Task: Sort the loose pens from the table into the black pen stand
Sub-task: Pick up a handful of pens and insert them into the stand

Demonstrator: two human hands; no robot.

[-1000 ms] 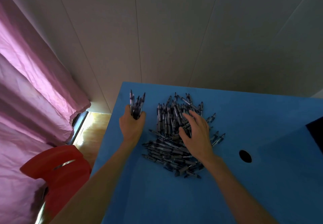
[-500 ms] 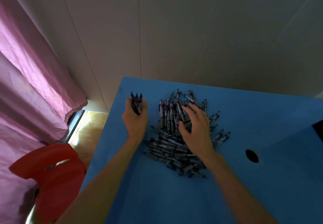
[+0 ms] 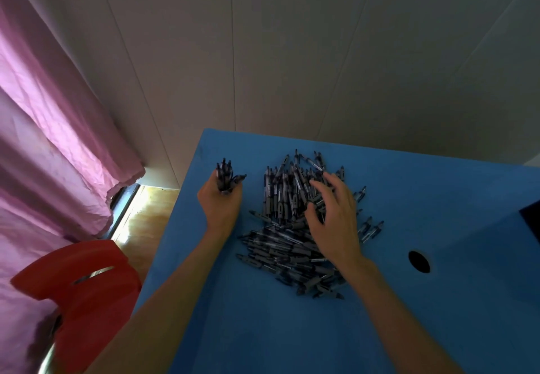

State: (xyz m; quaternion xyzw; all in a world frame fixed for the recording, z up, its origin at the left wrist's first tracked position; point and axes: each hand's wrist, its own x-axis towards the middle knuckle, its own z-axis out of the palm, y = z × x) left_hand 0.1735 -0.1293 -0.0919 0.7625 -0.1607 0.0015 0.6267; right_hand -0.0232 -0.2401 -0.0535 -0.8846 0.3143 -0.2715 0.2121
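Left hand sits at the far-left part of the blue bench, fingers clenched round a small bundle of pens. Their ends stick up and away from the fist, roughly parallel. My read is that it serves as a collector, so several pens go to the stand in one trip instead of one by one.

Right hand is over the loose pen pile, fingers spread and bent into the far half of the heap, thumb low on the near-left side. Looks like raking or picking out the next pen. Whether it actually has one pinched I can't tell; the pens are dark and the hand covers the contact.

The pile lies mid-bench, just right of the left fist, pens crossing at all angles. Most of the job is therefore still ahead.

A dark corner shows at the right edge of frame, possibly the black pen stand, but too cropped to say. A round cable hole sits in the bench to the right of the pile.

Off the bench: red chair near left, pink curtain beyond it.
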